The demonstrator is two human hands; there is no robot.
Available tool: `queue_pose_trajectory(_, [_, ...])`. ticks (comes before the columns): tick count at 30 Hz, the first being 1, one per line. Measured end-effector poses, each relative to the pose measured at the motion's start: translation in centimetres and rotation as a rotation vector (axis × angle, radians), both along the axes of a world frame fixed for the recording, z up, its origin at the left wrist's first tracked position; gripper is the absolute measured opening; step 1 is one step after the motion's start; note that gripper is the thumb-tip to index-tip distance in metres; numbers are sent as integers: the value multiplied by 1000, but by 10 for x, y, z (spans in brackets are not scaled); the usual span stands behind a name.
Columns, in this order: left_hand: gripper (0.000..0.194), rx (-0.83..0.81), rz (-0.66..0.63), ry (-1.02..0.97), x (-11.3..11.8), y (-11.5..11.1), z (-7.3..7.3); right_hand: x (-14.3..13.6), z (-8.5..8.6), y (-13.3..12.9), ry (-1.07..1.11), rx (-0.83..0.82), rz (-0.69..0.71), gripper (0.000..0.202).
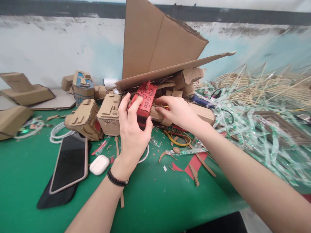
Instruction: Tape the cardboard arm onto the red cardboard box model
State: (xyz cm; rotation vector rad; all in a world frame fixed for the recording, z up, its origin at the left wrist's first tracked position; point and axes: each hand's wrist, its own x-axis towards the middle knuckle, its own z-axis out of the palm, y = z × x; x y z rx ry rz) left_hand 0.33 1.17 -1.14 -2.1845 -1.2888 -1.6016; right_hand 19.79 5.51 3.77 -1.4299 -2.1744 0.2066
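My left hand (134,129) is spread over a red box (148,92) with black line drawings on its top. The forefinger lies over the box top and the thumb is beside its near lower edge; the fingers are apart. To the right of the box, my right hand (179,111) reaches into a pile of cardboard pieces. Its fingertips are apart, close to a brown cardboard piece (156,114). A bit of yellow and red shows between those fingers, mostly hidden. Left of my left hand stands a small cardboard box (109,113) with raised shapes on top.
A large folded cardboard sheet (145,42) leans over the pile. On the green table (170,207) lie a phone (70,161), a white earphone case (99,164), a yellow loop (179,142) and red paper scraps (195,165). Tangled clear-green strips (262,136) cover the right side.
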Motion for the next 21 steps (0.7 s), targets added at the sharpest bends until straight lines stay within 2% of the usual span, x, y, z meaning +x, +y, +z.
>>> queue_pose_trajectory(5, [58, -1, -16, -5, 0, 0, 0, -1, 3, -3, -23, -32, -10, 29])
queue_pose_trajectory(10, [57, -5, -7, -1, 0, 1, 0, -4, 1, -3, -170, 15, -30, 26])
queue_pose_trajectory(13, [57, -1, 11, 0, 0, 1, 0, -6, -1, -6, -161, 87, -39, 26])
queue_pose_trajectory(18, [57, 6, 8, 0, -1, 2, 0, 7, 3, -36, -8, 356, -2, 27])
queue_pose_trajectory(20, [57, -7, 2, 1, -2, 2, -1, 22, 2, -55, -35, 309, 91, 22])
queue_pose_trajectory(21, [58, -11, -3, 1, -2, 2, -1, 30, -1, -65, -76, 227, 190, 19])
